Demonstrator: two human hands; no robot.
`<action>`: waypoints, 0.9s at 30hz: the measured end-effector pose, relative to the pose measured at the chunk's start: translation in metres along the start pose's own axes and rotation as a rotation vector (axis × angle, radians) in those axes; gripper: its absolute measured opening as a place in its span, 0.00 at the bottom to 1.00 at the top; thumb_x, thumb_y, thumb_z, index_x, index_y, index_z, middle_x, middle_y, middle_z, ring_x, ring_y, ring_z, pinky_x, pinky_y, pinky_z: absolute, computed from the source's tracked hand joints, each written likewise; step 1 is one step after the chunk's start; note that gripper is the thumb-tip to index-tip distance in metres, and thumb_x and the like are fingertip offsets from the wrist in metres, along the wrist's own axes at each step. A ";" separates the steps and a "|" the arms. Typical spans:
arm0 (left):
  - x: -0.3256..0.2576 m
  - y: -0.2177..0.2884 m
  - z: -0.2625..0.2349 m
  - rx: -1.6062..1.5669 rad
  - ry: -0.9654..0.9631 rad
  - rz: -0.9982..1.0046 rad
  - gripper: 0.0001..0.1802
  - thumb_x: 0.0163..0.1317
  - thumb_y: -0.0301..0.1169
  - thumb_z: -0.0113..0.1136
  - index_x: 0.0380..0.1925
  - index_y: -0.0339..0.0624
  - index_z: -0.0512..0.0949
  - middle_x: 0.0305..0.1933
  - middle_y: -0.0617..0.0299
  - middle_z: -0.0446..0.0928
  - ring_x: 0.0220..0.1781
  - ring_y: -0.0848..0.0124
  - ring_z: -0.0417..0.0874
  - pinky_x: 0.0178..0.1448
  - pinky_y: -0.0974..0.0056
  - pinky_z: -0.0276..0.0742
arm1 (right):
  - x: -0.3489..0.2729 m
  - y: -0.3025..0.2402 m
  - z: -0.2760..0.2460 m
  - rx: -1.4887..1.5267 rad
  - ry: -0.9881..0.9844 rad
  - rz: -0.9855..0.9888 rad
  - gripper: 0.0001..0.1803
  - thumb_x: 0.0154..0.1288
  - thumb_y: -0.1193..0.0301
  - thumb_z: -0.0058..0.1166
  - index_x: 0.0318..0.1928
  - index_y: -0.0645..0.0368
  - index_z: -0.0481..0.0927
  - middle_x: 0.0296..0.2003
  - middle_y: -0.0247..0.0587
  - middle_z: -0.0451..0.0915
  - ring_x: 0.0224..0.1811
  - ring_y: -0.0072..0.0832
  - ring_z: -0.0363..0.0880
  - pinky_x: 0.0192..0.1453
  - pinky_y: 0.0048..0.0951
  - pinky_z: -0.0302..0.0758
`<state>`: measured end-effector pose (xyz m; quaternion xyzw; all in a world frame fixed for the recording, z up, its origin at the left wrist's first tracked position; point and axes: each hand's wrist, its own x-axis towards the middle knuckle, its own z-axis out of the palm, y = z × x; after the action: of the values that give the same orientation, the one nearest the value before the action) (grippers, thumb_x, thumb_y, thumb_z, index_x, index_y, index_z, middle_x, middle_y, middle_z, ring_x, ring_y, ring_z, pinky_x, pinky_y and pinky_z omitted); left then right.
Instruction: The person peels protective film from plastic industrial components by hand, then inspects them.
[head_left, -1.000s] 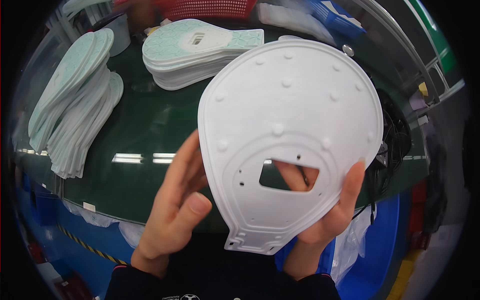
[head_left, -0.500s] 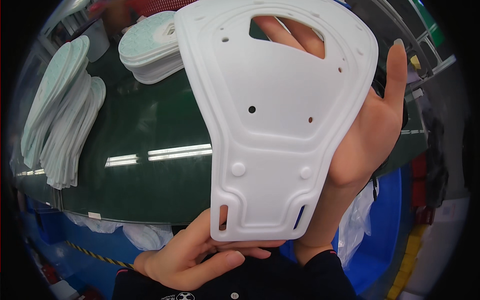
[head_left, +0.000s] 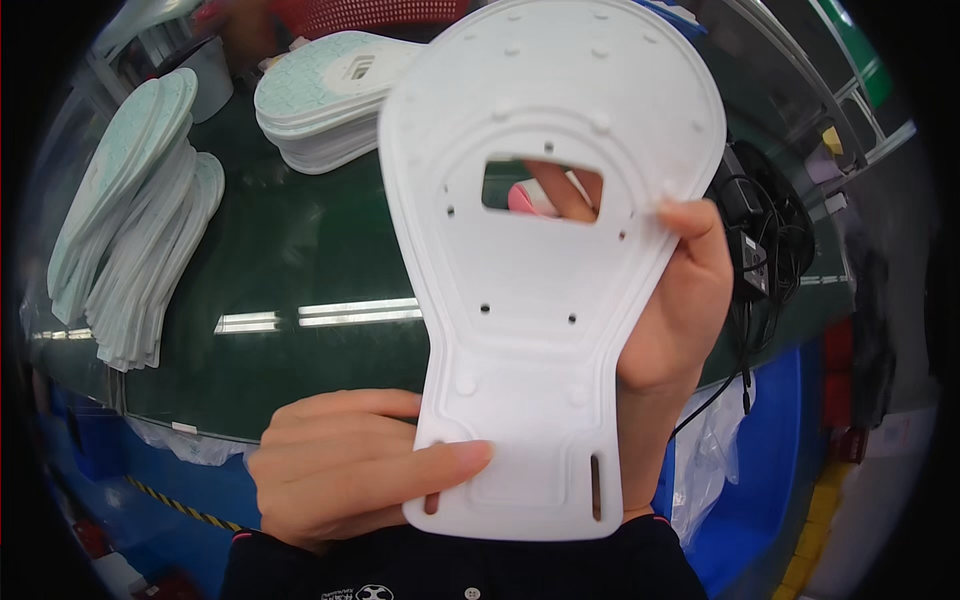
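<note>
We hold the white panel (head_left: 530, 270) up above the near side of the tabletop (head_left: 290, 240), its round, broad end away from us, its narrower neck close to our body and its ribbed, studded face toward us. Our right grip (head_left: 685, 310) is closed on the panel's right edge, the thumb on the front and the other fingers behind, two of them showing through the four-sided opening. Our left grip (head_left: 345, 455) pinches the lower left corner of the neck, its thumb laid across the front over the slot there and the index finger passing behind the left edge. Through the opening we also see a pink and white object (head_left: 530, 197), too hidden to name. Beyond the panel, partly covered by it, lies a stack of pale green patterned panels (head_left: 335, 85); to the left, a second pile (head_left: 140, 220) leans in a fan. Behind these we see a grey bucket (head_left: 208, 85) and a red basket (head_left: 365, 14). On the right, black cables (head_left: 790, 225) lie bunched on the tabletop, and below its edge we have a blue bin (head_left: 775, 460) with clear plastic (head_left: 712, 460) in it.
</note>
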<state>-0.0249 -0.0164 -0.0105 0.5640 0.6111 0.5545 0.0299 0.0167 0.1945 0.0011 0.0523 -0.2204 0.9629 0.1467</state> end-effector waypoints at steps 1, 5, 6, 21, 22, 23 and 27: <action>-0.005 -0.003 -0.005 0.018 0.015 -0.007 0.20 0.34 0.30 0.66 0.33 0.39 0.78 0.31 0.58 0.73 0.36 0.66 0.76 0.41 0.66 0.72 | -0.004 0.006 -0.010 0.050 0.030 0.019 0.29 0.49 0.72 0.33 0.55 0.67 0.54 0.52 0.56 0.60 0.56 0.50 0.56 0.57 0.59 0.54; 0.009 -0.010 -0.002 0.359 0.431 0.029 0.12 0.40 0.40 0.63 0.22 0.45 0.78 0.45 0.50 0.67 0.53 0.59 0.65 0.53 0.56 0.63 | -0.030 0.025 -0.021 -0.078 0.151 0.060 0.30 0.44 0.72 0.33 0.53 0.66 0.57 0.48 0.54 0.66 0.52 0.51 0.62 0.54 0.68 0.48; 0.018 -0.022 0.002 0.298 0.488 0.062 0.13 0.45 0.42 0.60 0.20 0.45 0.76 0.47 0.45 0.66 0.58 0.54 0.59 0.56 0.50 0.57 | -0.038 0.028 -0.031 -0.082 0.149 0.061 0.30 0.44 0.72 0.33 0.53 0.66 0.57 0.48 0.54 0.66 0.52 0.51 0.62 0.54 0.68 0.48; 0.018 -0.009 -0.004 0.317 0.196 0.089 0.05 0.45 0.32 0.59 0.22 0.44 0.76 0.31 0.54 0.74 0.28 0.68 0.78 0.48 0.56 0.69 | -0.052 0.023 -0.041 -0.824 0.164 -0.266 0.35 0.49 0.61 0.48 0.54 0.70 0.57 0.46 0.56 0.67 0.52 0.40 0.66 0.58 0.39 0.57; 0.017 -0.008 -0.006 0.316 0.195 0.084 0.05 0.45 0.32 0.59 0.22 0.44 0.76 0.31 0.54 0.74 0.28 0.68 0.78 0.48 0.56 0.69 | -0.053 0.022 -0.038 -0.968 0.129 -0.348 0.35 0.49 0.58 0.49 0.53 0.70 0.59 0.46 0.56 0.68 0.51 0.40 0.66 0.58 0.39 0.57; 0.016 -0.009 -0.007 0.313 0.165 0.094 0.05 0.45 0.31 0.60 0.22 0.44 0.76 0.32 0.55 0.74 0.28 0.68 0.78 0.50 0.55 0.67 | -0.053 0.025 -0.033 -1.008 0.147 -0.416 0.38 0.44 0.53 0.55 0.50 0.70 0.64 0.46 0.55 0.68 0.50 0.39 0.68 0.57 0.40 0.58; 0.017 -0.007 -0.008 0.339 0.112 0.088 0.05 0.43 0.31 0.61 0.20 0.45 0.76 0.32 0.56 0.74 0.27 0.70 0.77 0.52 0.53 0.65 | -0.051 0.020 -0.016 -1.404 -0.050 -0.524 0.32 0.31 0.63 0.64 0.40 0.67 0.73 0.31 0.43 0.77 0.46 0.37 0.72 0.56 0.42 0.60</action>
<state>-0.0404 -0.0071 -0.0021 0.5555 0.6713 0.4749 -0.1236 0.0587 0.1708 -0.0296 0.0193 -0.7667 0.5277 0.3651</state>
